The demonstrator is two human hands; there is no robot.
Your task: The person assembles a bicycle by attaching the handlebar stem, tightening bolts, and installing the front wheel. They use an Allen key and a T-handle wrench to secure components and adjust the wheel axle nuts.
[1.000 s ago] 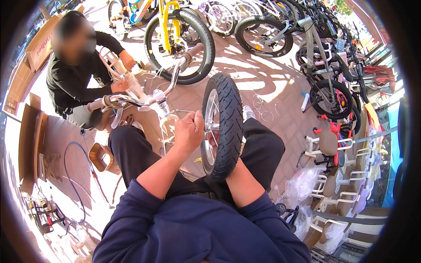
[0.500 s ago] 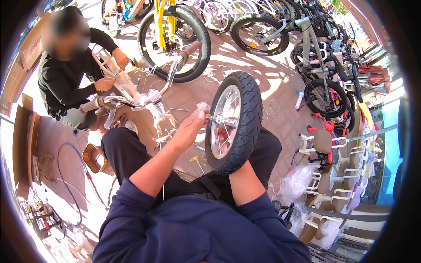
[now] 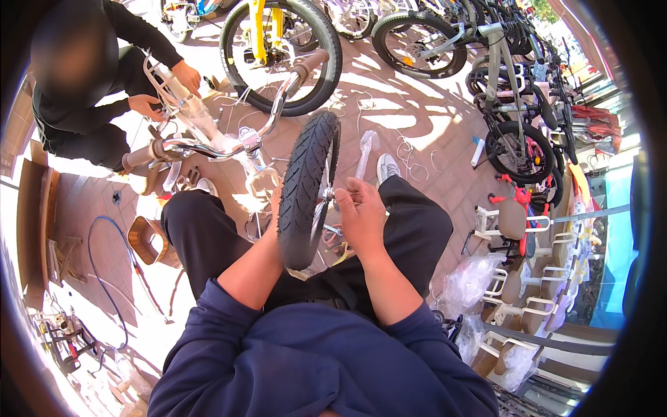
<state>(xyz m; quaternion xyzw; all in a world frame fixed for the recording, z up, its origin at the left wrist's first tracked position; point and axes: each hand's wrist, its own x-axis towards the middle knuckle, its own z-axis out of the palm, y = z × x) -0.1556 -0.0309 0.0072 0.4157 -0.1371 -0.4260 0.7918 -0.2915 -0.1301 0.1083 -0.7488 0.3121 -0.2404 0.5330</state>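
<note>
A small bicycle wheel (image 3: 300, 201) with a black knobby tyre stands upright above my lap, its tread turned toward me and its hub facing right. My left hand (image 3: 276, 203) is on the wheel's left side, its fingers hidden behind the tyre; the wheel rests in its hold. Beside the hub, my right hand (image 3: 363, 214) has its thumb and fingers drawn together at the axle end. Whatever they pinch is too small to make out. Just beyond the wheel is a white bicycle frame (image 3: 253, 174) with a chrome handlebar (image 3: 279, 104) and brown grips.
At the left, a person in black (image 3: 76, 90) crouches with both hands at a white rack (image 3: 174, 90). A yellow bicycle's wheel (image 3: 326, 62) stands ahead. Bicycles (image 3: 517, 146), child seats (image 3: 512, 219) and plastic wrap (image 3: 469, 285) line the right. A blue hose (image 3: 97, 271) lies left.
The wheel has turned about and shifted left, its hub now facing right. My left hand went from the axle to behind the tyre; my right hand came out to the axle. The crouching person leaned closer.
</note>
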